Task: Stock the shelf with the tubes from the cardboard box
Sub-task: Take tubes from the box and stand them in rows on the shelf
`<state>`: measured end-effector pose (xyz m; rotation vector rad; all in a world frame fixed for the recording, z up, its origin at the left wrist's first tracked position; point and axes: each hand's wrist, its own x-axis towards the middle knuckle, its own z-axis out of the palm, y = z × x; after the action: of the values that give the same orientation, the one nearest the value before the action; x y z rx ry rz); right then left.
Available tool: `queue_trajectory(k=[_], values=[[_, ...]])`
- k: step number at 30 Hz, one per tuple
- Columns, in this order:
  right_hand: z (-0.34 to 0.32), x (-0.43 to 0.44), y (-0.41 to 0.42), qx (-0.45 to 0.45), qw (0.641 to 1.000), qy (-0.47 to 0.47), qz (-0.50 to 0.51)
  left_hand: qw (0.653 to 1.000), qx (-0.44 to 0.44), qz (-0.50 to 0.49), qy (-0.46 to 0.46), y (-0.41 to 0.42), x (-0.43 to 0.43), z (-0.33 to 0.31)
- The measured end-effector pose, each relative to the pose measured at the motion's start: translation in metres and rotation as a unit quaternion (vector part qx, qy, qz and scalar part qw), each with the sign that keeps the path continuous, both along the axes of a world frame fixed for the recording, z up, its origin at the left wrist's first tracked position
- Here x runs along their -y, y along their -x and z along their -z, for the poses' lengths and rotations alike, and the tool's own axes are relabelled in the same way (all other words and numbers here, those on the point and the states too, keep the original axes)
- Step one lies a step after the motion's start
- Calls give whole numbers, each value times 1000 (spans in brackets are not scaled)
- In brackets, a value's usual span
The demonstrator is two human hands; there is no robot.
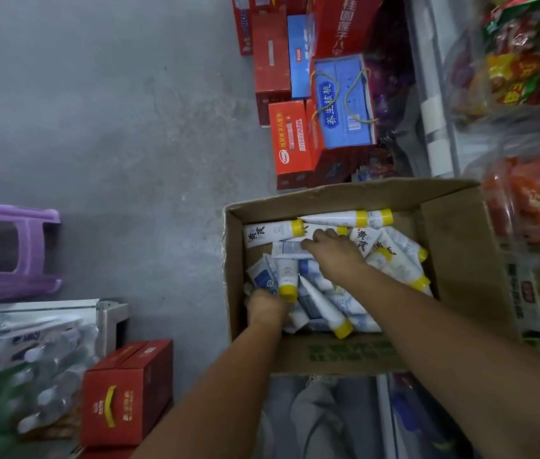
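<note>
An open cardboard box (pixel 454 233) sits below me, filled with several white tubes with yellow caps (pixel 325 303). My left hand (pixel 267 308) is inside the box at its near left corner, its fingers curled round a couple of upright tubes (pixel 287 276). My right hand (pixel 335 256) reaches deeper into the box and its fingertips pinch a flat white tube (pixel 287 249) lying across the pile. More tubes lie along the box's far wall (pixel 345 218). The shelf being stocked cannot be told apart.
Red and blue gift cartons (pixel 315 104) stand beyond the box. A purple plastic stool (pixel 10 253) lies at the left, a red carton (pixel 126 392) and bagged goods (pixel 30 359) at the lower left. Packaged snacks (pixel 527 77) fill the right side. Grey floor (pixel 113 111) spreads at the upper left.
</note>
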<state>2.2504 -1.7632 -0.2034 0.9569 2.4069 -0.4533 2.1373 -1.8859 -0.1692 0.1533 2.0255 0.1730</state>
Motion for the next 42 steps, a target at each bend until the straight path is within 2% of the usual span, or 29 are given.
queue_trajectory(k=[7, 10, 12, 16, 20, 23, 28, 30, 32, 36, 42], values=[[9, 12, 11, 36, 996, -83, 10, 993, 3, -118, -20, 3, 2, 18], [7, 13, 13, 23, 997, -74, 13, 985, 18, -171, -24, 7, 10, 52], [7, 11, 13, 10, 997, -68, 24, 973, 48, -223, -25, 7, 12, 60], [6, 15, 13, 8, 997, -69, 46, 945, 135, -297, 2, 5, 4, 29], [6, 13, 7, -11, 996, -60, 62, 950, 162, -265, 30, 7, 11, 35], [-1, 10, 4, -11, 995, -53, 83, 958, 140, -250, -5, 6, 15, 38], [-31, 4, -16, -15, 984, -4, 176, 970, 118, -209, -33, 13, 20, 24], [-45, 3, -29, -32, 978, 9, 207, 975, 115, -180, -58, 19, 23, 40], [-59, 2, -42, -64, 968, 19, 243, 980, 122, -143, -70, 21, 16, 22], [-94, 2, -65, -163, 930, 48, 325, 985, 87, -23, -145, 25, -2, -35], [-166, 9, -84, -330, 814, 116, 464, 947, 88, 92, -295, 34, -10, -90]])
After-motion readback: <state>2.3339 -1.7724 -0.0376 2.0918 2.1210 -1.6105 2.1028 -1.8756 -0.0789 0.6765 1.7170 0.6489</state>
